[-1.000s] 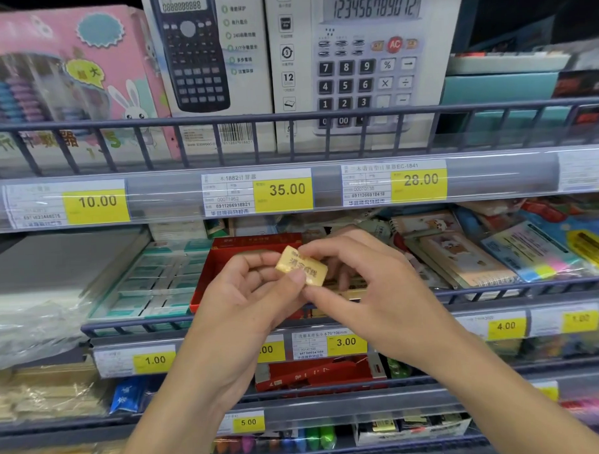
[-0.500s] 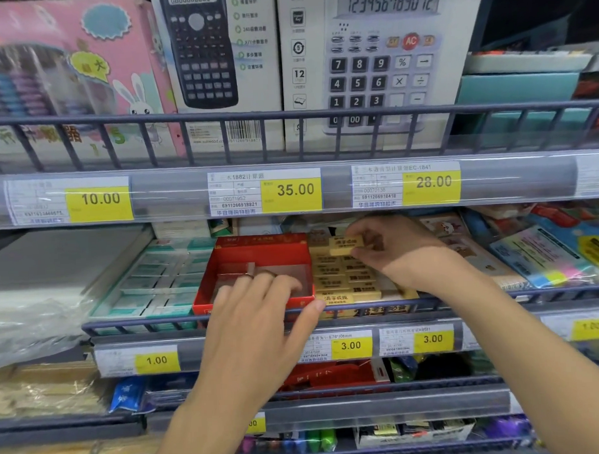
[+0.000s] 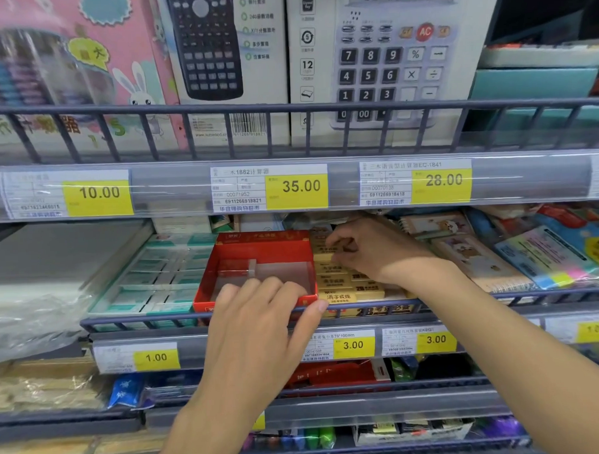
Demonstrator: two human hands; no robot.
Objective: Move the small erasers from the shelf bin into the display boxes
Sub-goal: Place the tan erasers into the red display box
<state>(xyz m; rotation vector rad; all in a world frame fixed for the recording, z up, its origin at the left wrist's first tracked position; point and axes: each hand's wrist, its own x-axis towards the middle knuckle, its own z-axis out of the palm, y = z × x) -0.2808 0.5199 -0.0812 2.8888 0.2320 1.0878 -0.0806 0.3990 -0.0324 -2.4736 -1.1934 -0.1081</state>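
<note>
A red display box (image 3: 258,242) stands on the middle shelf with a small wrapped eraser (image 3: 236,268) in its back left corner. To its right lie rows of yellow erasers (image 3: 337,281) in another display box. My left hand (image 3: 260,323) grips the red box's front wall, fingers hooked over the rim and thumb along the shelf rail. My right hand (image 3: 377,251) reaches over the yellow rows, and its thumb and curled fingertips pinch a yellow eraser (image 3: 327,250) down against the back rows.
Teal-wrapped erasers (image 3: 150,279) fill a tray left of the red box. Notebooks and sticky notes (image 3: 543,259) lie to the right. A wire rail (image 3: 142,322) fronts the shelf. Calculator boxes (image 3: 387,60) stand on the shelf above, whose price strip (image 3: 296,186) overhangs.
Both hands held the yellow eraser in front of the shelf. My right hand carried it back over the yellow rows and lowered it there. My left hand dropped to the red box's front.
</note>
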